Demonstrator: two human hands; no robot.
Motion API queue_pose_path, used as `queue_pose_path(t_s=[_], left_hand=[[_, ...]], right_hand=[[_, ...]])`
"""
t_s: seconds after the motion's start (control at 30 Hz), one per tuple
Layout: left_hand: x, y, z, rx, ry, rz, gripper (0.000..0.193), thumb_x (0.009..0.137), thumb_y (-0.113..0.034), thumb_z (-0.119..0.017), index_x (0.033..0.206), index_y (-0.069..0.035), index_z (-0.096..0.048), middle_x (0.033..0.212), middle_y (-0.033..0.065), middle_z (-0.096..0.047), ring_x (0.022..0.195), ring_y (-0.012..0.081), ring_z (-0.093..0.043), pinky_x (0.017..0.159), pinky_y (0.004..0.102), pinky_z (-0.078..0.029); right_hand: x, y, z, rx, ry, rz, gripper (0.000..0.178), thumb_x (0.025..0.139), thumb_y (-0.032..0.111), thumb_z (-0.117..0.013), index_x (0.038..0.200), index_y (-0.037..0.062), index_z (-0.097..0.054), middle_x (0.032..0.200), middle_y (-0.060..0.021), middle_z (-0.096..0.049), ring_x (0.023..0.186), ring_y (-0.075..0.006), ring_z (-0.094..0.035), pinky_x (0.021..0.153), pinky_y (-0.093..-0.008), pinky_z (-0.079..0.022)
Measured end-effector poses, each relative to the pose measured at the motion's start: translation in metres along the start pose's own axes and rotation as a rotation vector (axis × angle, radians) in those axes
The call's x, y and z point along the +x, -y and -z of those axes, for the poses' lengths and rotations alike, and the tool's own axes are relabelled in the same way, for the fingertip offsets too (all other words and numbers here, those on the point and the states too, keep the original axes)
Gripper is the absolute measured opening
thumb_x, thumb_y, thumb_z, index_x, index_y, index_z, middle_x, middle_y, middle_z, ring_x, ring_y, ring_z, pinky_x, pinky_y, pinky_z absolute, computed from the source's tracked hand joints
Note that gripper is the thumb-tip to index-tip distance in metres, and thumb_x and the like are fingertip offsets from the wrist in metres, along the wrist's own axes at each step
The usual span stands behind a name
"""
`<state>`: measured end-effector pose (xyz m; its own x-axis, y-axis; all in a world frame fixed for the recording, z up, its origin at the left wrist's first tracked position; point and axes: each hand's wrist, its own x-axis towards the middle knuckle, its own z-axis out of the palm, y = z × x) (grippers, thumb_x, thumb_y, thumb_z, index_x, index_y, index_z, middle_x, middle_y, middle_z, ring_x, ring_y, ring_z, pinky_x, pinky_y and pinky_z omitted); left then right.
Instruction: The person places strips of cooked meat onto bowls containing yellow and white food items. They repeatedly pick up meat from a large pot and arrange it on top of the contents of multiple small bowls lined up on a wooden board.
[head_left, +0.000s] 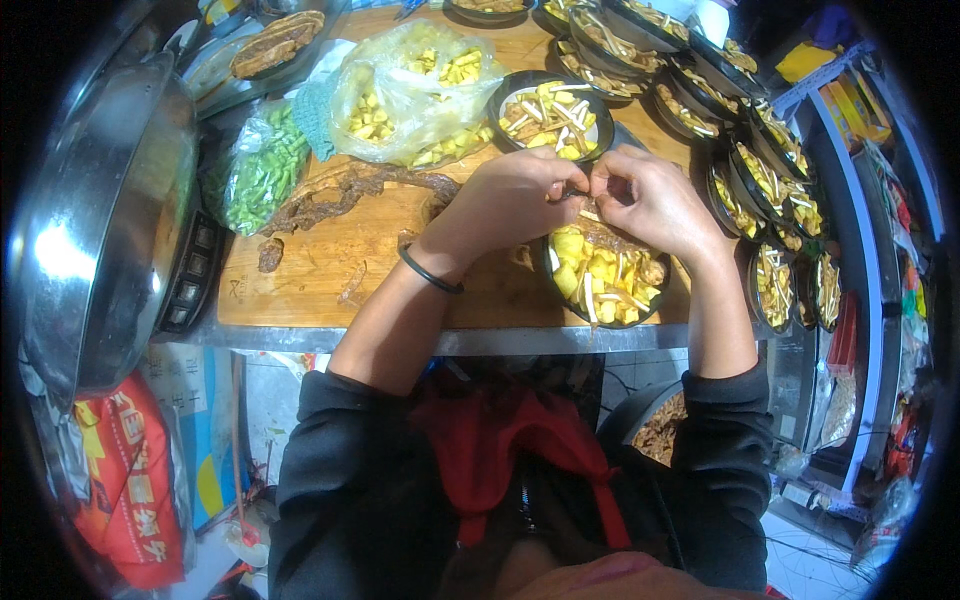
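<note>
My left hand point(515, 200), with a dark band on its wrist, and my right hand point(655, 200) meet above a black bowl point(553, 285). The fingertips of both are pinched together on a small dark-brown piece of meat, mostly hidden by the fingers. Yellow potato-like chunks point(600, 268), thin pale strips and brown meat fill the bowl. Just beyond the hands stands another black bowl point(500, 88) with similar contents. On the wooden board point(300, 290), left of my left hand, lies a long ragged slab of brown meat point(340, 195) with loose scraps.
A clear bag of yellow chunks point(420, 85) and a bag of green pieces point(255, 175) lie at the board's back left. Many filled black bowls point(690, 110) are stacked along the right. A large metal pan point(100, 220) stands at the left edge.
</note>
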<state>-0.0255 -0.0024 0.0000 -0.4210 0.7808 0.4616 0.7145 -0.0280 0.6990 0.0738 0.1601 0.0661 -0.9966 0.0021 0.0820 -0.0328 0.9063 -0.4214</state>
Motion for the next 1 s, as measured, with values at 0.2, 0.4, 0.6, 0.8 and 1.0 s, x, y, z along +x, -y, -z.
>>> queue_pose_path(t_s=[0.2, 0.4, 0.6, 0.8, 1.0], left_hand=[[-0.001, 0.0, 0.0, 0.061, 0.006, -0.026, 0.021, 0.078, -0.017, -0.068, 0.097, -0.01, -0.067, 0.071, 0.0041, -0.053, 0.063, 0.0157, -0.054, 0.058, 0.0276, -0.046], [-0.003, -0.003, 0.001, 0.025, 0.004, -0.011, 0.018, 0.077, -0.018, -0.069, 0.093, -0.011, -0.066, 0.074, 0.0049, -0.052, 0.065, 0.0172, -0.054, 0.059, 0.029, -0.046], [0.002, -0.002, -0.002, -0.037, 0.017, 0.015, 0.011, 0.074, -0.012, -0.067, 0.08, -0.007, -0.06, 0.074, 0.0054, -0.05, 0.068, 0.0185, -0.052, 0.061, 0.03, -0.045], [0.003, -0.001, -0.002, -0.067, 0.023, 0.011, 0.007, 0.072, -0.007, -0.065, 0.075, -0.008, -0.058, 0.073, 0.0045, -0.05, 0.067, 0.0164, -0.051, 0.06, 0.0282, -0.045], [0.004, -0.002, -0.001, -0.1, 0.042, 0.0, 0.006, 0.074, -0.003, -0.063, 0.078, -0.006, -0.061, 0.069, 0.0016, -0.056, 0.062, 0.0112, -0.051, 0.058, 0.0241, -0.045]], right_hand=[[-0.003, -0.011, -0.006, 0.298, -0.064, -0.082, 0.009, 0.075, 0.005, -0.062, 0.083, 0.0036, -0.058, 0.078, -0.0048, -0.058, 0.071, -0.0145, -0.057, 0.065, -0.0276, -0.046], [-0.002, -0.02, -0.007, 0.547, -0.25, -0.218, 0.006, 0.083, 0.005, -0.062, 0.087, 0.0043, -0.058, 0.082, 0.0017, -0.059, 0.074, -0.0045, -0.054, 0.068, -0.0205, -0.044], [0.002, -0.019, -0.009, 0.453, -0.273, -0.29, 0.009, 0.087, 0.008, -0.063, 0.094, 0.0026, -0.061, 0.083, 0.0006, -0.063, 0.076, -0.0052, -0.056, 0.069, -0.0213, -0.046], [0.003, -0.026, -0.009, 0.236, -0.513, -0.274, 0.01, 0.087, 0.012, -0.062, 0.093, 0.0037, -0.064, 0.084, -0.0055, -0.067, 0.068, -0.0096, -0.06, 0.064, -0.025, -0.048], [0.002, -0.032, -0.003, 0.03, -0.478, -0.274, 0.015, 0.084, 0.009, -0.063, 0.098, 0.004, -0.067, 0.087, -0.0092, -0.068, 0.076, -0.0204, -0.066, 0.07, -0.0297, -0.05]])
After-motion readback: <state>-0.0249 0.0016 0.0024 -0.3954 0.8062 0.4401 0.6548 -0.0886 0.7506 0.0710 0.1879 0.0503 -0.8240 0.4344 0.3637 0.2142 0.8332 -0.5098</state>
